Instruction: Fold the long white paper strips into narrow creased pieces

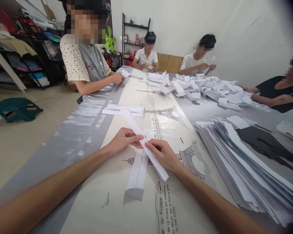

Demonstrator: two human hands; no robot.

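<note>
- A home room or a small workshop; which, I cannot tell.
- Homely: a tablecloth point(100, 182) printed with Eiffel Towers at centre, shelves point(51, 68) with folded cloth point(17, 47) at upper left, a green stool point(17, 107) at left.
- Workshop-like: 4 people point(91, 65) across the top and right, a paper heap point(197, 86) at upper right, a thick paper stack point(229, 162) at lower right.

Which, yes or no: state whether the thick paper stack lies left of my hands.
No, the paper stack lies right of your right hand.
</note>
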